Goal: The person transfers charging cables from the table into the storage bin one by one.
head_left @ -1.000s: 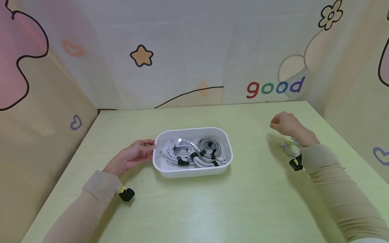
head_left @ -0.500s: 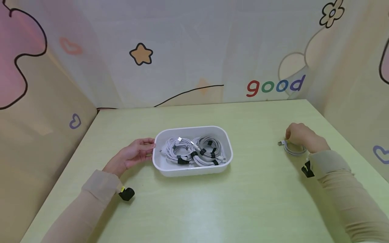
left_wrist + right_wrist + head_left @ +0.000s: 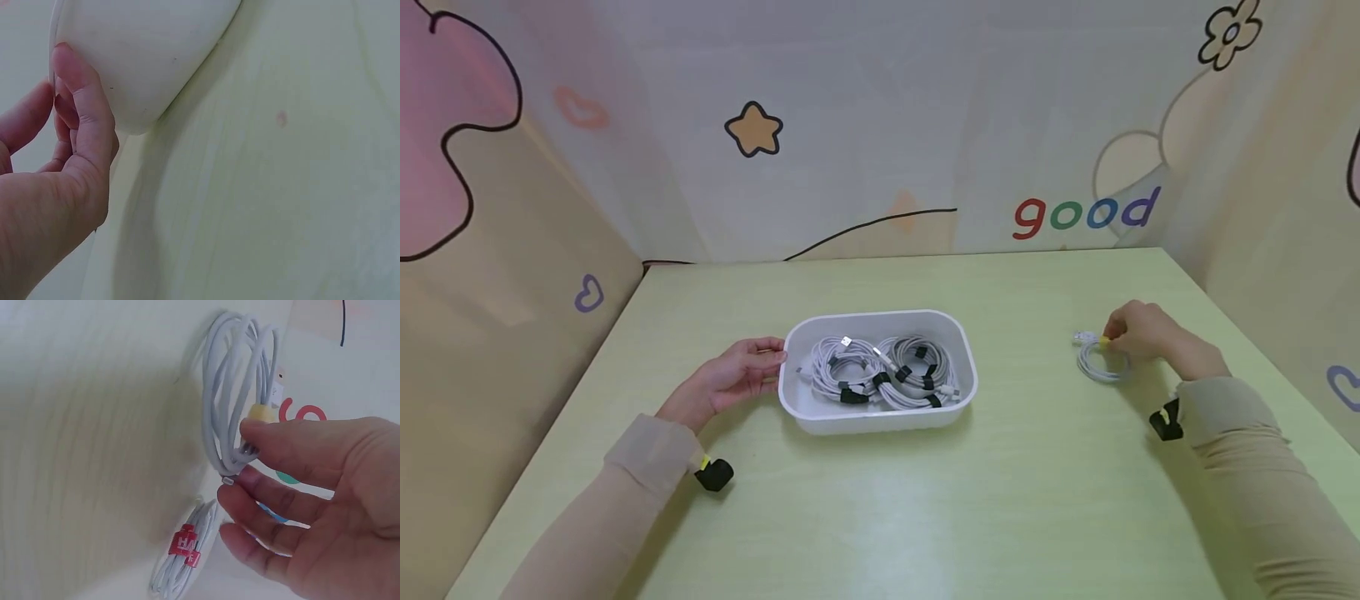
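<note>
In the head view my right hand (image 3: 1146,332) pinches a coiled white USB cable (image 3: 1097,375) by its yellow tie (image 3: 1103,341). The right wrist view has this cable (image 3: 215,394) between thumb and fingertips, its loops raised off the table. My left hand (image 3: 735,379) grips the left rim of a white plastic bin (image 3: 880,423). Closer up, the bin's rim (image 3: 54,37) runs between the thumb and fingers (image 3: 84,94). Inside the bin lie several coiled white cables (image 3: 850,379) with black ties.
Another coiled cable (image 3: 169,575) with a red tie lies on the table below the right hand, seen only in the right wrist view. A pale green table (image 3: 880,508) carries everything. Printed curtains (image 3: 865,125) stand behind and at both sides.
My right hand has come down to the cable with the yellow tie and taken hold of it; the cable has shifted slightly left and up. The left hand stays at the bin's rim.
</note>
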Motion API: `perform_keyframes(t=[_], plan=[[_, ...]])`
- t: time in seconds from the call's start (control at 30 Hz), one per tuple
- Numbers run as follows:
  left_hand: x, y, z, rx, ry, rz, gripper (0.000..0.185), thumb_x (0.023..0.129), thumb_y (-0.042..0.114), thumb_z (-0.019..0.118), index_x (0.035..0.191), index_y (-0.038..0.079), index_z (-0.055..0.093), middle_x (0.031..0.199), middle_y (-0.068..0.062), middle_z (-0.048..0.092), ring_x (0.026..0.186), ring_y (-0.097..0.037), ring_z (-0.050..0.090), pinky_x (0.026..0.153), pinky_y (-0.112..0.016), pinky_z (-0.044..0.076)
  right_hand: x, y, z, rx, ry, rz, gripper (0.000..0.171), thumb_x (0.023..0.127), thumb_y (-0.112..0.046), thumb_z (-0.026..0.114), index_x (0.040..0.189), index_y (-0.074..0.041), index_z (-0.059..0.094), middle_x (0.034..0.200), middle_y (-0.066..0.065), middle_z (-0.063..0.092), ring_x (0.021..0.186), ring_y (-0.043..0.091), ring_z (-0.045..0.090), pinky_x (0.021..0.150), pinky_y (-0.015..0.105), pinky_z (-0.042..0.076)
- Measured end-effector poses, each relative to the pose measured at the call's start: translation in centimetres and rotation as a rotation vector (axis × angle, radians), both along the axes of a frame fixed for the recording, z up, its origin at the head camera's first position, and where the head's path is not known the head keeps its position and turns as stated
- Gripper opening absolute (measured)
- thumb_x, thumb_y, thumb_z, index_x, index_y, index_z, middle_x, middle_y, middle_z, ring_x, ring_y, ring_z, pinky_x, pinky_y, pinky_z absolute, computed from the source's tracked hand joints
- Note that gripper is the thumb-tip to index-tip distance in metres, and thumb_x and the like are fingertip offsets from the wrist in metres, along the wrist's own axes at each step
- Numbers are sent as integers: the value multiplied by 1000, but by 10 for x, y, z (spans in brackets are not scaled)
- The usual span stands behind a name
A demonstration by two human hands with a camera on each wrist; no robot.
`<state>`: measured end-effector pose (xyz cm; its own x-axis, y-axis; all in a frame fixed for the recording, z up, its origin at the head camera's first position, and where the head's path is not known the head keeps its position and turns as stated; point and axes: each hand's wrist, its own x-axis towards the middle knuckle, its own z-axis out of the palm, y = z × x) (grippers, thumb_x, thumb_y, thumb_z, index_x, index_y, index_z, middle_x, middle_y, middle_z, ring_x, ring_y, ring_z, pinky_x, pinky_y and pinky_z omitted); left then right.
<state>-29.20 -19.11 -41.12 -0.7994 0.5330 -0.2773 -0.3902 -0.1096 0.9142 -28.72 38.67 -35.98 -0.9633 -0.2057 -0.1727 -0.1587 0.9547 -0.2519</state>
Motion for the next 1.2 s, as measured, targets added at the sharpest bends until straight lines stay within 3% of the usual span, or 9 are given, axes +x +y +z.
perform_keyframes(t=[0.23,0.47,0.67,1.2], plan=[[-1,0,0,-2,-5,3,16,99,1,46,115,2,45,99,-1,62,88,-12,64,77,-28,57,-3,1,1,-82,8,6,13,83,-9,70,88,2,66,82,9,68,77,21,55,69,29,42],[-2,1,-2,7,2,0,13,99,1,46,112,3,48,97,-1,63,87,-12,64,77,-28,58,-4,1,-2,-138,-42,-12,17,85,-9,69,94,5,67,83,9,69,72,18,56,61,26,47],[-3,0,-3,-7,7,6,13,99,1,46,112,3,47,97,-1,63,87,-12,64,76,-28,58,-3,-10,3,-173,-75,-27,20,87,-10,67,98,7,66,79,6,66,66,17,53,54,25,43],[-1,1,-1,24,-4,5,16,99,0,47,114,1,45,98,-2,63,87,-12,65,77,-28,58,-13,-37,19,-205,-104,-26,24,89,-10,67,103,9,65,86,13,67,69,19,55,61,28,50]])
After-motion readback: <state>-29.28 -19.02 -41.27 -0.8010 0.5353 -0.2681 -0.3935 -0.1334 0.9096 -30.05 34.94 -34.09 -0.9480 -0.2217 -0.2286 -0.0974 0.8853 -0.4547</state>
